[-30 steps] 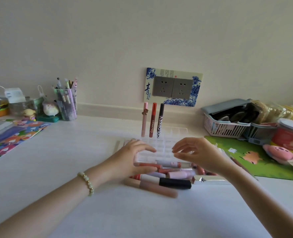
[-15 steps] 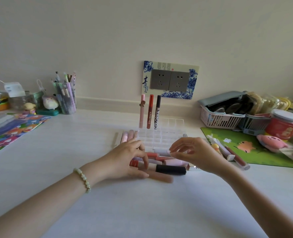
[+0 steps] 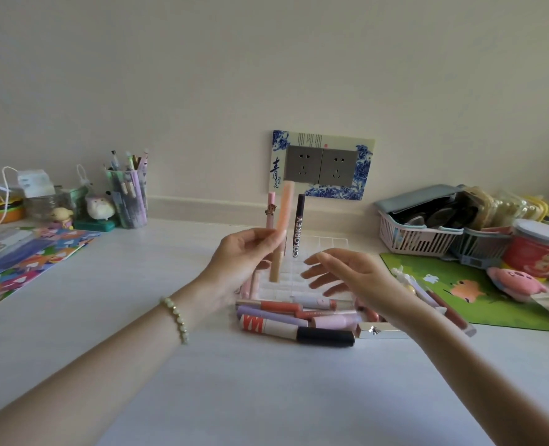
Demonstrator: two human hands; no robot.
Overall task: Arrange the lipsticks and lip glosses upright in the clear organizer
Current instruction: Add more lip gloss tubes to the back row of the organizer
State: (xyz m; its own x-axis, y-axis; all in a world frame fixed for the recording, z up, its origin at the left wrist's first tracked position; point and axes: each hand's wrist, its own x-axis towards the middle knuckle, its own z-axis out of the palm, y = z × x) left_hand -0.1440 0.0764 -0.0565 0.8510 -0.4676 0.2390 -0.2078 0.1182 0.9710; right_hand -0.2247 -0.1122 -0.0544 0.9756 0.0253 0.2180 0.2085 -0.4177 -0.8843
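My left hand [image 3: 241, 262] pinches a long peach lip gloss [image 3: 284, 207] and holds it nearly upright over the clear organizer [image 3: 334, 244]. In the organizer's back row stand a pink tube with a small charm [image 3: 270, 207] and a black COLORKEY tube [image 3: 298, 226]. The peach gloss covers whatever stands between them. My right hand [image 3: 353, 275] hovers over the organizer with its fingers spread and holds nothing. Several lipsticks and glosses [image 3: 286, 328] lie in a pile on the desk against the organizer's near edge.
A few more tubes [image 3: 440, 304] lie at the edge of a green mat [image 3: 479, 284] on the right. Behind the mat are a pink basket [image 3: 418, 236], a red jar [image 3: 537, 249] and a pink plush [image 3: 514, 281]. A pen holder [image 3: 128, 194] and a colourful book [image 3: 31, 262] sit at the left.
My left hand took the peach gloss from the front of the pile and raised it upright over the organizer. My right hand left the pile and opened.
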